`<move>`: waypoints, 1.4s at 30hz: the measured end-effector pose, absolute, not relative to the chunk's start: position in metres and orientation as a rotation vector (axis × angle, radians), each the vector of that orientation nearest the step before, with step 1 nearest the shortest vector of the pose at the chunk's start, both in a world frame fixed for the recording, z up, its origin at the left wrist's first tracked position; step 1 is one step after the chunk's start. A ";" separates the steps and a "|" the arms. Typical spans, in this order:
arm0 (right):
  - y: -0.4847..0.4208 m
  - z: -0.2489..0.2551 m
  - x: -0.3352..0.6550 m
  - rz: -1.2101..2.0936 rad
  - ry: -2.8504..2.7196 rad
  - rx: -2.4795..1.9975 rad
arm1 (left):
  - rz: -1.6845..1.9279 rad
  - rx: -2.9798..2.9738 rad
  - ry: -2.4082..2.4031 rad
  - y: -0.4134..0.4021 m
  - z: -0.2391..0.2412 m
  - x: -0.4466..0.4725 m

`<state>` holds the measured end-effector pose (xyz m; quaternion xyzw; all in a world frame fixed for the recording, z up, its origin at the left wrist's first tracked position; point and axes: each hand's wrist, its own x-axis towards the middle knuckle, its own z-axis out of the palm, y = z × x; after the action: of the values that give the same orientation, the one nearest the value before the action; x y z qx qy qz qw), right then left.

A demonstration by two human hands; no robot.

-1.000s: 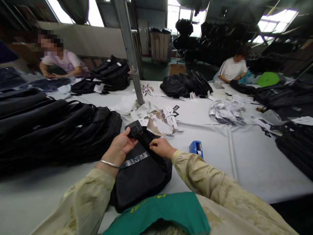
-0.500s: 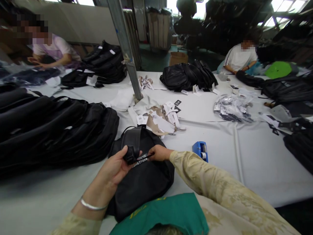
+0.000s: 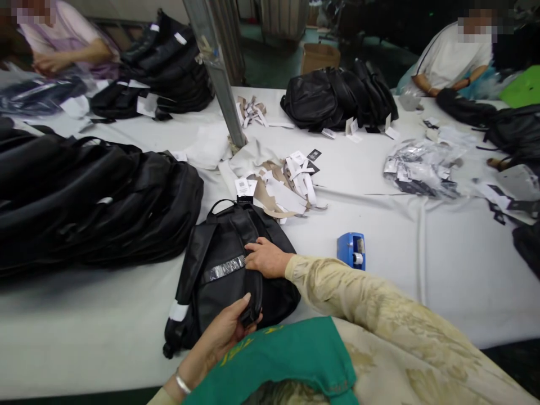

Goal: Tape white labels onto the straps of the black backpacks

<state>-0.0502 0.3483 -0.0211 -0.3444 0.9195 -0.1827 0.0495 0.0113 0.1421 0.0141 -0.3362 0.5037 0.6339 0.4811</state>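
Note:
A black backpack (image 3: 276,295) lies in front of me, its shoulder straps facing up and its top handle pointing away. My left hand (image 3: 230,326) is closed around the lower end of the right-hand shoulder strap (image 3: 253,292), near the bag's bottom. Higher up, my right hand (image 3: 268,257) rests on that strap with its fingers extended. Shiny clear wrapping (image 3: 225,269) covers a band across the back panel. The other shoulder strap (image 3: 196,264) lies along the left side, with a white piece (image 3: 179,310) around its lower part. A tag (image 3: 244,191) sits by the handle.
Black bags (image 3: 139,208) are piled at left. Paper and tan strips (image 3: 282,191) lie beyond the backpack, near a metal post (image 3: 223,84). A blue tape dispenser (image 3: 351,250) stands at right. Two people work across the table, by more bags (image 3: 337,98) and plastic packets (image 3: 417,169).
My left hand has moved down toward me with the strap end, and the strap now lies on the right side. My right hand has loosened its pinch and lies on the strap. The view has tilted down.

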 end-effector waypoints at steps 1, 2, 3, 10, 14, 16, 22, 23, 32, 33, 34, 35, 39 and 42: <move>0.348 -0.025 -0.051 -0.547 2.770 -1.079 | 1.581 -0.825 1.172 0.144 0.014 0.007; 0.348 -0.028 -0.051 -0.552 2.762 -1.071 | 1.639 -0.815 1.123 0.147 0.013 0.002; 0.347 -0.030 -0.050 -0.567 2.769 -1.050 | 1.701 -0.793 1.092 0.151 0.013 -0.004; 0.372 -0.034 -0.013 -0.878 3.077 -0.191 | 1.763 -0.753 1.149 0.174 0.002 -0.027; 0.397 -0.060 0.028 -1.156 2.614 0.685 | 1.674 -0.831 1.198 0.165 0.003 -0.026; 0.396 -0.075 0.052 -1.272 2.366 0.876 | 1.661 -0.826 1.208 0.163 0.005 -0.025; 0.333 -0.097 0.101 -1.409 2.295 1.101 | 1.625 -0.810 1.237 0.153 0.020 -0.028; 0.320 -0.096 0.106 -1.419 2.274 1.059 | 1.607 -0.800 1.248 0.147 0.022 -0.028; 0.331 -0.051 0.041 -1.152 2.614 0.401 | 1.550 -0.736 1.312 0.071 0.016 -0.016; 0.342 -0.046 0.016 -1.240 2.673 0.524 | 1.556 -0.749 1.317 0.067 0.015 -0.014; 0.351 -0.042 -0.009 -1.361 2.653 0.617 | 1.564 -0.760 1.325 0.064 0.014 -0.012; 0.359 -0.039 -0.034 -1.513 2.559 0.683 | 1.573 -0.764 1.332 0.062 0.014 -0.011; 0.368 -0.039 -0.111 -1.699 2.388 0.877 | 1.589 -0.730 1.342 0.060 0.010 -0.011; 0.367 -0.042 -0.124 -1.569 2.553 0.916 | 1.602 -0.700 1.342 0.060 0.005 -0.013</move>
<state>-0.1238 0.3666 -0.0418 0.2922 0.8148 -0.5007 0.0039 -0.0125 0.0596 0.0051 -0.2835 0.5431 0.6486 0.4518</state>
